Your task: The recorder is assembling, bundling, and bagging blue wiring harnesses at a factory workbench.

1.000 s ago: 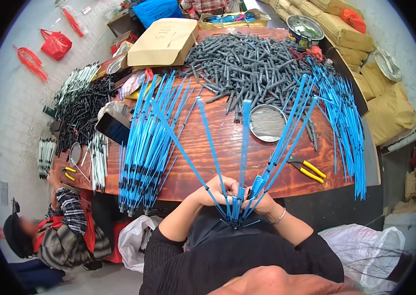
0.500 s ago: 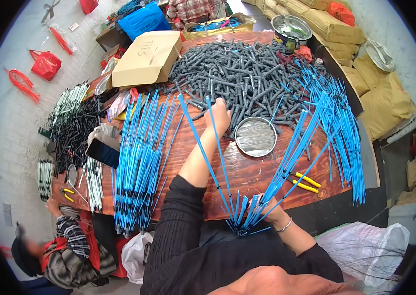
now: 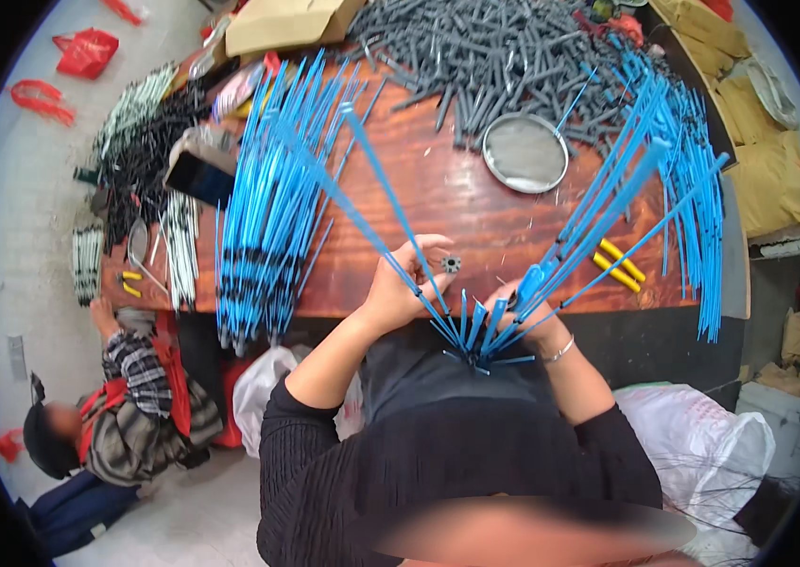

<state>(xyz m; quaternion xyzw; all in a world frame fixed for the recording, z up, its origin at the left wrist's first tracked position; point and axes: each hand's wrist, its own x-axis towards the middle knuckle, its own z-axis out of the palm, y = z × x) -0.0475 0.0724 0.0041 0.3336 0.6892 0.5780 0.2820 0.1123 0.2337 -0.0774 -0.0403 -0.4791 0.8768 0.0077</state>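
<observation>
My left hand point(image 3: 402, 291) is closed around a dark grey plastic umbrella runner point(image 3: 452, 266), its notched round end facing up, over the table's near edge. To its right, my right hand point(image 3: 534, 317) grips a fan of blue umbrella ribs point(image 3: 581, 219) near their gathered lower end, its fingers partly hidden by them. The ribs have small black joints and spread up to both sides, two of them crossing in front of my left hand. A round metal dish point(image 3: 525, 156) of fine wire pieces stands beyond my hands.
Grey runners point(image 3: 475, 57) are heaped at the back. Bundled blue ribs point(image 3: 272, 208) lie left, and more ribs point(image 3: 702, 217) right. Yellow-handled pliers point(image 3: 619, 266) rest by my right hand. A phone point(image 3: 199, 180) and cardboard box point(image 3: 286, 24) are on the left. Another person point(image 3: 140, 444) sits at far left.
My left hand has come back from the grey heap toward me and now holds a runner beside the ribs. My right hand keeps its grip. The view has tilted downward.
</observation>
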